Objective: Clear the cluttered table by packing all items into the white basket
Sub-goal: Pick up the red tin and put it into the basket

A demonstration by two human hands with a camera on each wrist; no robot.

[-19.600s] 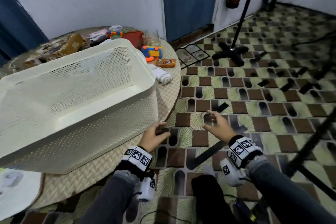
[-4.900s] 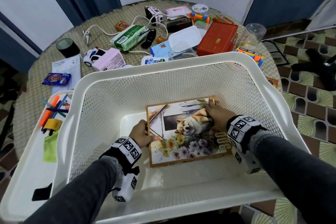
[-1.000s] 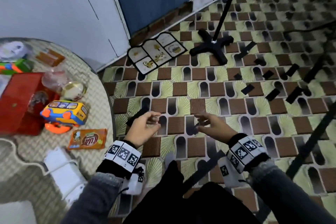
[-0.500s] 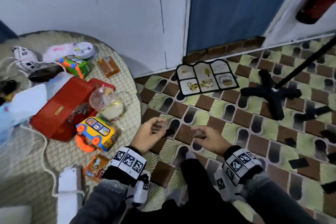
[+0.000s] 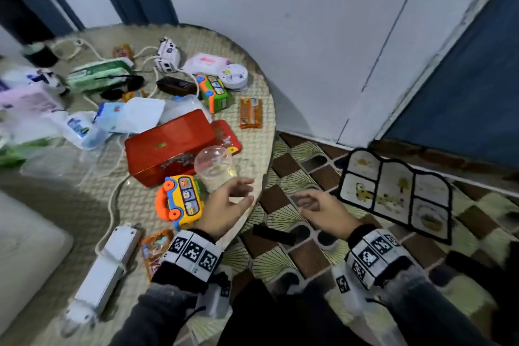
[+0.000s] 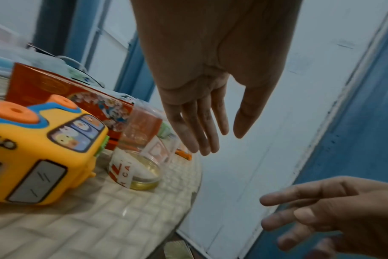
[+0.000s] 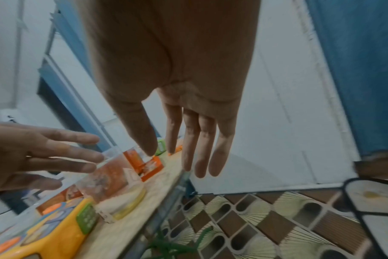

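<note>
Nearest to us, our left hand (image 5: 224, 211) hovered over the edge of the round woven surface (image 5: 252, 126), its fingers (image 6: 195, 126) straight and spread, holding nothing. Our right hand (image 5: 323, 211) hung just beside it over the tiled floor (image 5: 295, 255), fingers loosely extended and likewise empty. Only a corner of the white basket (image 5: 25, 255) showed at the left edge of the head view, well apart from both hands.

Just under the left wrist lay an orange snack packet (image 5: 154, 250) and a white power strip (image 5: 106, 267). Ahead of the left hand lay a yellow toy bus (image 5: 182, 199) on its side, and just beside it a clear plastic cup (image 5: 214, 166), tipped over, close to the left fingertips. Behind these sat a red box (image 5: 168, 146). Farther back we saw a green toy bus (image 5: 213, 90), an orange wrapper (image 5: 250, 112), a pink wipes pack (image 5: 205, 62), a white toy car (image 5: 168, 57) and a green wipes pack (image 5: 98, 76)
</note>
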